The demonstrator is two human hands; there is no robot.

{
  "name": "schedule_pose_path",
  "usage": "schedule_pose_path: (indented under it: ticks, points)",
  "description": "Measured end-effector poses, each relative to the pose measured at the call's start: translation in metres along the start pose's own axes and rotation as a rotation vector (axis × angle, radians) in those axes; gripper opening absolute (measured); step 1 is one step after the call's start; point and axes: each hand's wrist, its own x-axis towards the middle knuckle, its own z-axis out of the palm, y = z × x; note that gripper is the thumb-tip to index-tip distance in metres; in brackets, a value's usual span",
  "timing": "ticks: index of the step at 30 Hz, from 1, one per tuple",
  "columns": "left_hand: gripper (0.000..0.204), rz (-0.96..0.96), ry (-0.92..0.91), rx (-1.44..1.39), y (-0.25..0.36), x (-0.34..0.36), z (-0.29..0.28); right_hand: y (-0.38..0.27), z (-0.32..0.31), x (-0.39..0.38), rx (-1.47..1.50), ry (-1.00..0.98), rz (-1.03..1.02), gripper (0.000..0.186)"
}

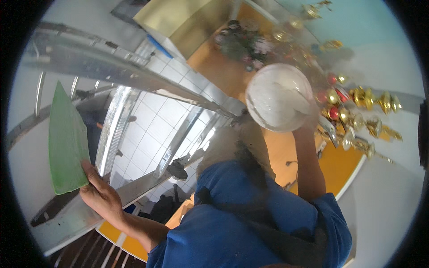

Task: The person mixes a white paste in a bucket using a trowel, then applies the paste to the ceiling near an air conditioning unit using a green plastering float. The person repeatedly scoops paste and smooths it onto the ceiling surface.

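My left hand point(102, 194) grips a green plastic spreader point(68, 140) by its lower end. The spreader has a broad, flat, tapering face and points upward at the left. At the right, my right hand point(307, 123) is closed around the side of a round white tub point(273, 96). White paste lies inside the tub, smeared along its wall. My right fingers are partly hidden and blurred against the tub.
An aluminium ladder point(176, 91) stands at my left and front, above a white tiled floor point(154, 123). Gold trophies point(364, 96) crowd an orange-topped table point(344, 163) at the right. Flowers point(250, 47) and a pale yellow box point(178, 20) are farther ahead.
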Motion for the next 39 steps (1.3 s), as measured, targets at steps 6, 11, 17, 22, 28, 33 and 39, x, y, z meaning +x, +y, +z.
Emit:
schedule_pose_path:
  ticks: [6,11,17,22,28,33,39]
  points:
    - [0.047,-0.105,-0.241,-0.121,-0.005,0.012,-0.009,-0.034,-0.013,-0.027,0.282,-0.043,-0.048,0.033]
    - [0.05,-0.344,-0.405,-0.221,-0.019,0.017,-0.014,-0.061,-0.037,-0.029,-0.24,-0.001,-0.21,0.035]
    - [0.051,-0.283,-0.392,-0.166,-0.035,0.022,-0.009,-0.091,-0.042,-0.029,-0.209,-0.045,-0.213,0.037]
    - [0.041,-0.316,-0.394,-0.15,-0.024,0.028,-0.009,-0.122,-0.04,-0.034,-0.641,0.069,-0.307,0.031]
    - [0.053,-0.17,-0.355,-0.052,-0.002,0.032,-0.005,-0.137,-0.064,-0.023,-0.077,-0.039,-0.019,0.044]
    - [0.054,-0.177,-0.321,-0.054,-0.004,0.035,0.0,-0.147,-0.099,-0.024,0.202,-0.073,0.001,0.053]
    - [0.061,-0.119,-0.374,0.085,-0.01,0.039,-0.001,-0.173,-0.122,-0.031,0.049,-0.222,0.022,0.056]
